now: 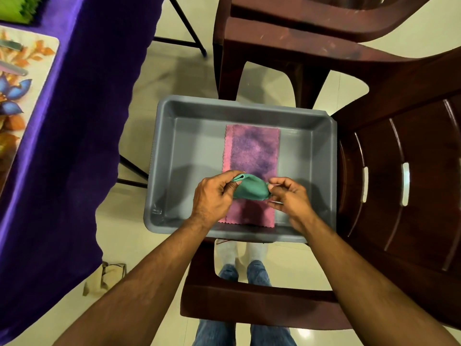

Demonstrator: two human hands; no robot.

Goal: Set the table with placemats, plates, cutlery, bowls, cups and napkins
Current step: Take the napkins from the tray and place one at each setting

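A grey plastic tub (189, 151) stands on a dark brown chair, and a pink-purple napkin (253, 151) lies flat on its floor. Over the near half of the tub I hold a folded green napkin (252, 188) between both hands. My left hand (214, 196) pinches its left end with thumb and fingers. My right hand (289, 193) pinches the right end. The green napkin hangs just above the pink one. At the far left, a floral placemat (22, 101) lies on the purple-covered table (74, 121), with cutlery handles (12, 46) on it.
A second brown plastic chair (399, 171) stands right of the tub, and another chair back (299, 28) is beyond it. A green item (17, 8) sits at the table's far corner. Table legs and tiled floor (174, 78) show between table and chairs.
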